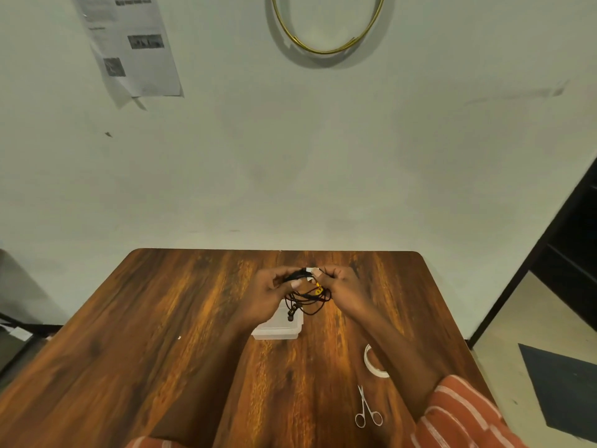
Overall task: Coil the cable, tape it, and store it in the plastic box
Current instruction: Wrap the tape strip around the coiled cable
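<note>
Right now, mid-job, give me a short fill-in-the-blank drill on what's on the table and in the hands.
1. Both hands, left hand and right hand, hold the coiled black cable above the clear plastic ____.
2. A white strip of ____ sits on the cable's top, between the fingers.
3. The small steel scissors lie ____ on the brown wooden table, nearer the camera than the white tape roll.

Missing words: box; tape; untouched

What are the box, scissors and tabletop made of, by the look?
Box: translucent whitish plastic, likely; the table grain shows faintly through it.
Scissors: metal, probably steel; thin, silvery, shiny blades and loops.
Tabletop: wood or wood-look laminate; strong brown grain with a soft sheen. Cannot tell which.
</note>
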`<state>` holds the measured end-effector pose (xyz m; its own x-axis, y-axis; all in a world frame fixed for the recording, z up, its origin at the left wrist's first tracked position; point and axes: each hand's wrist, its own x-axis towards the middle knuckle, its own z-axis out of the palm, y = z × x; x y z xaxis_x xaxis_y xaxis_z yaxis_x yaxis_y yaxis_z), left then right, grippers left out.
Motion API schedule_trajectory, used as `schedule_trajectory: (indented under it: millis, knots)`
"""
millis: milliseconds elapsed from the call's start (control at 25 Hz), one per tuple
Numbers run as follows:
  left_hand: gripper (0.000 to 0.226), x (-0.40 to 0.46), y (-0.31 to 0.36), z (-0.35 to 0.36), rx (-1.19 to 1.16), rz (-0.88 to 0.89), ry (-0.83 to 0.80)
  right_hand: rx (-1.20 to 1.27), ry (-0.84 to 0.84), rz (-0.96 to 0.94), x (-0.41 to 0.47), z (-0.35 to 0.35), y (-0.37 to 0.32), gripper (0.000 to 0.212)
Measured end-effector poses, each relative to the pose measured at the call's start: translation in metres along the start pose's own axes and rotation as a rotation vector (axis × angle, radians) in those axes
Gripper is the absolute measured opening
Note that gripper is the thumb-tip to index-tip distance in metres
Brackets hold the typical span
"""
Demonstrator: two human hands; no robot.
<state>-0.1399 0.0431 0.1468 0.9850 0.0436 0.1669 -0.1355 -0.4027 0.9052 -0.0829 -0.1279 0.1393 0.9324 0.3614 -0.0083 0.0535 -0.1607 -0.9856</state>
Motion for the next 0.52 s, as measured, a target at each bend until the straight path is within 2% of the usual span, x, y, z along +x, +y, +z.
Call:
schedule_trajectory:
  millis: [120,240,320,400,440,520]
  knots:
    - [0.028,0.002,-0.021,-0.001,-0.105,-0.04,0.058,-0.087,0.017,0.034,0.006,0.006,0.0,0.025]
    - [0.026,0.011,-0.039,-0.006,-0.121,-0.108,0.039,-0.16,0.025,0.04,0.013,0.014,-0.002,0.028]
    - [0.036,0.021,-0.054,-0.008,-0.172,-0.179,0.132,-0.235,0.045,0.03,0.018,0.018,-0.002,0.029]
    - [0.032,0.032,-0.084,-0.01,-0.019,-0.246,0.246,-0.294,0.068,0.028,0.024,0.021,0.003,0.03]
    - [0.03,0.035,-0.102,-0.012,0.144,-0.274,0.227,-0.315,0.079,0.026,0.027,0.023,0.005,0.031]
    - [0.043,0.041,-0.141,-0.013,0.457,-0.308,0.032,-0.343,0.098,0.029,0.032,0.027,0.011,0.033]
